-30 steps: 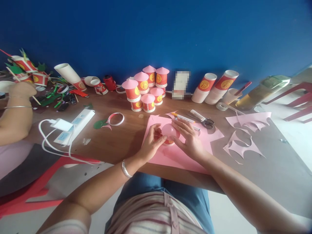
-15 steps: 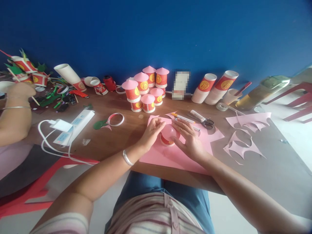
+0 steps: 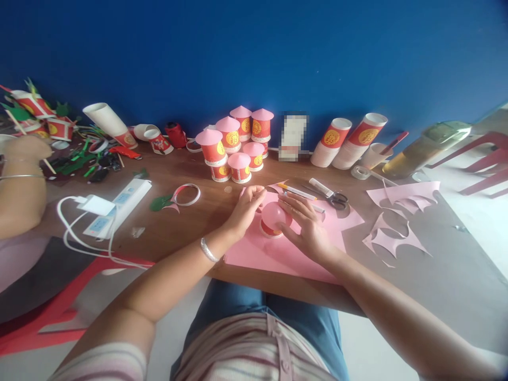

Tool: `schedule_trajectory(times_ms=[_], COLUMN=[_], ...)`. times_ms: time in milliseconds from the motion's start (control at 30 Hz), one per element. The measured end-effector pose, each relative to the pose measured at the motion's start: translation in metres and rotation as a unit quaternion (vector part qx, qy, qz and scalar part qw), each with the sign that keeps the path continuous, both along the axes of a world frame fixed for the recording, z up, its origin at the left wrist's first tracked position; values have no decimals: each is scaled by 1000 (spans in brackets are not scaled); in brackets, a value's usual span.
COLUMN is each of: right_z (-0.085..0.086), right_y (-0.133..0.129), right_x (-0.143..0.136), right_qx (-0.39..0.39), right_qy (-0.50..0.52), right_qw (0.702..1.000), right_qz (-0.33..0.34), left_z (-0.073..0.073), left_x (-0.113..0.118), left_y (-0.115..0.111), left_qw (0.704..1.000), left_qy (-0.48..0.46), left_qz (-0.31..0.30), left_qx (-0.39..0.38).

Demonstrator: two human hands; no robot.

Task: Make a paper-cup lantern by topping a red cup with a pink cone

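Since the earlier frames, the left hand (image 3: 244, 214) has drawn off the pink cone (image 3: 273, 212). Leftmost, brown worktop (image 3: 190, 233) shows from the power strip (image 3: 129, 196) to the pink sheet (image 3: 254, 255), which lies near the front edge. Left fingers are bent toward the thumb; whether they pinch anything, I cannot tell. The red cup (image 3: 270, 229) stands on the sheet, cone on top; the right hand (image 3: 309, 227) curves half open against its right side. Scissors (image 3: 339, 201), then pink offcuts (image 3: 397, 244), lie farther right.

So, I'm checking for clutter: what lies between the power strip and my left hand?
In the head view: a green cutout, a red-and-white ring, a pink paper scrap and two small pale scraps.
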State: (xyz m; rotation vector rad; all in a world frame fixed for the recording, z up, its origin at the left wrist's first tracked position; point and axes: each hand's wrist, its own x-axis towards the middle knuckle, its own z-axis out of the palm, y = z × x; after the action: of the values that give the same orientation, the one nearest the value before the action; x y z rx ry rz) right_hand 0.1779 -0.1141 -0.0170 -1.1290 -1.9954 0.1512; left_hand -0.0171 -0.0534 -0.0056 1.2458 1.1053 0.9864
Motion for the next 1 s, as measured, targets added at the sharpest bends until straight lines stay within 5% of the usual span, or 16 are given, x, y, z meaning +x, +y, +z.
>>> schedule_trajectory(times_ms=[233,567,833,1000], right_z=[3,2,-5,-11], right_y=[0,0,8,9], right_x=[-1,3,10,4], right_qx=[-11,-35,-182,-236], right_qy=[-1,14,211,261], right_qw=[1000,999,959,936], right_qz=[3,12,-45,-15], left_z=[11,-1,-2,4], left_x=[8,2,-4,6], left_y=[6,10,10,7], left_qw=[996,997,998,999], left_qy=[3,-26,-30,0], left_qz=[-90,-62,-46,-51], left_qx=[-3,-45,-38,-18])
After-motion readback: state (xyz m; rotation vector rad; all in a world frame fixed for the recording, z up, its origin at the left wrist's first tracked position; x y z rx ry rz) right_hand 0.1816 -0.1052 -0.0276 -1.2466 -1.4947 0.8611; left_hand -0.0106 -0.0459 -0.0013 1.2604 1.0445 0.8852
